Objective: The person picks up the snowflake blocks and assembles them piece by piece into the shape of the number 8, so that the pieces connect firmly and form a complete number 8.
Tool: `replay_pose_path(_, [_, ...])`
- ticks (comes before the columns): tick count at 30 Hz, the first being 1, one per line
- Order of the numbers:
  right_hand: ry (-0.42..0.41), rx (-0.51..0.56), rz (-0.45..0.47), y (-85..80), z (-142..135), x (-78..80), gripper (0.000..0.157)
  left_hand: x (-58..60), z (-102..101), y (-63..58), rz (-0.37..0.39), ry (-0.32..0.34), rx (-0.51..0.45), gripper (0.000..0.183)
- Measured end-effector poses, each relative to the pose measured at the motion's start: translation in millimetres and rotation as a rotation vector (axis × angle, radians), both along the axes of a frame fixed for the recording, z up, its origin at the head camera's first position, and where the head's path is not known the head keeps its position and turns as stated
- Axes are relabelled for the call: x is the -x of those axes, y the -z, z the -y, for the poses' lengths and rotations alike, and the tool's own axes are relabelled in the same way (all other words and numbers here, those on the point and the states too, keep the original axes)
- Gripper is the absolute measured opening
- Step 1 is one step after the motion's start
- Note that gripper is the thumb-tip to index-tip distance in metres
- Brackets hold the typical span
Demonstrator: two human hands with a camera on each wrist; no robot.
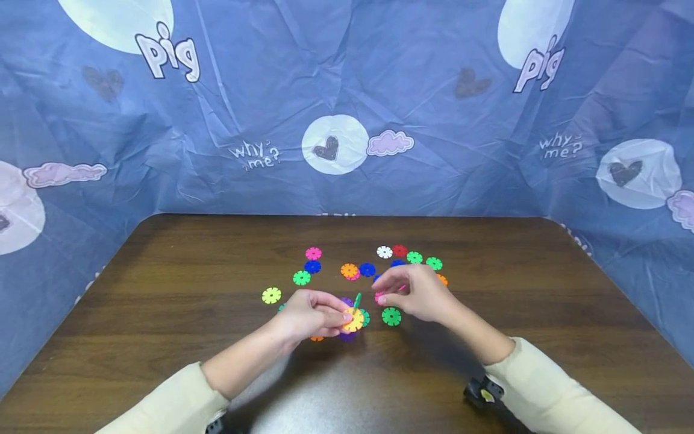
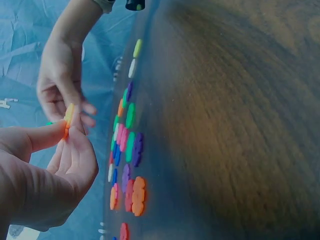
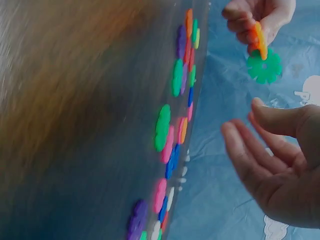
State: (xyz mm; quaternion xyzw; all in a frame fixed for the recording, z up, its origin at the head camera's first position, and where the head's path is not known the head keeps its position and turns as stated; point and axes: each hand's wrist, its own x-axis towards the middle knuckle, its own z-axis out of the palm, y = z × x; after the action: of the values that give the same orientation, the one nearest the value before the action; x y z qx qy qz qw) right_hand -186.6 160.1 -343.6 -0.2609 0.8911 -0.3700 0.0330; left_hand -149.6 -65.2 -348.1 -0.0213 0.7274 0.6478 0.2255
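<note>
My left hand (image 1: 311,314) pinches a yellow-orange notched disc (image 1: 354,320) between thumb and fingers above the table. A green notched disc (image 3: 265,66) stands joined at an angle to that disc's edge, and shows edge-on in the head view. Just to the right, my right hand (image 1: 418,292) hovers with its fingers gently bent and parted. Nothing lies between its fingers (image 3: 245,150) in the right wrist view; it is apart from the joined discs. Below the hands, a loose green disc (image 1: 391,316) lies flat on the table.
Many coloured notched discs are scattered over the brown wooden table (image 1: 190,337), among them a yellow one (image 1: 271,295), a white one (image 1: 384,252) and a pink one (image 1: 313,253). A blue printed cloth (image 1: 260,78) hangs behind the table.
</note>
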Motion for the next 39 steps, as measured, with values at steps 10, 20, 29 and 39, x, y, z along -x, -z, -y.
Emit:
replay_pose_path(10, [0.108,-0.234,0.047,11.3,-7.6,7.1,0.022,2.8,6.0,-0.7,-0.036,-0.022,0.012,0.021])
replay_pose_path(20, [0.255,-0.333,0.117,17.5,3.0,1.3,0.03,3.3,9.0,1.8,-0.036,-0.037,0.017,0.019])
replay_pose_path(29, [0.281,-0.341,0.148,18.5,3.7,-1.2,0.028,2.4,10.5,4.3,-0.045,-0.043,0.045,0.019])
replay_pose_path(39, [0.259,-0.064,0.305,14.1,1.3,3.9,0.016,3.6,11.6,4.9,-0.065,-0.057,0.051,0.019])
